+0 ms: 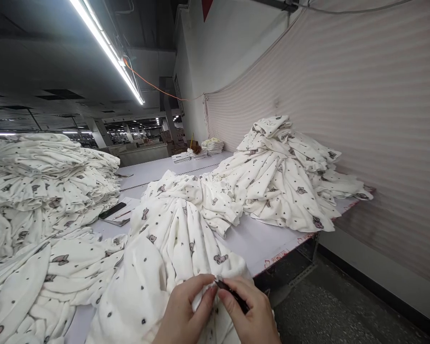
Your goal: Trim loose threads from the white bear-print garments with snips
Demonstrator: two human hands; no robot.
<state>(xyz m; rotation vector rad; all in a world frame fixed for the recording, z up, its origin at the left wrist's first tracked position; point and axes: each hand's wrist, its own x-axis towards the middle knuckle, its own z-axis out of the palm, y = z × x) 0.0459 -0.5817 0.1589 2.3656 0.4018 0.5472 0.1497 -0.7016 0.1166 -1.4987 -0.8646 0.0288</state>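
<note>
My left hand (184,313) pinches a fold of a white printed garment (165,258) at the bottom centre, its fingers closed on the cloth. My right hand (251,313) is beside it, fingers closed round a small dark tool (231,292) whose tip meets the cloth by my left fingertips. The garment drapes from the table edge down toward me.
A tall stack of the same white printed garments (39,181) stands at the left, a loose heap (283,177) at the right by the ribbed wall. A dark phone on papers (112,211) lies on the white table (258,243). The floor drops away at the right.
</note>
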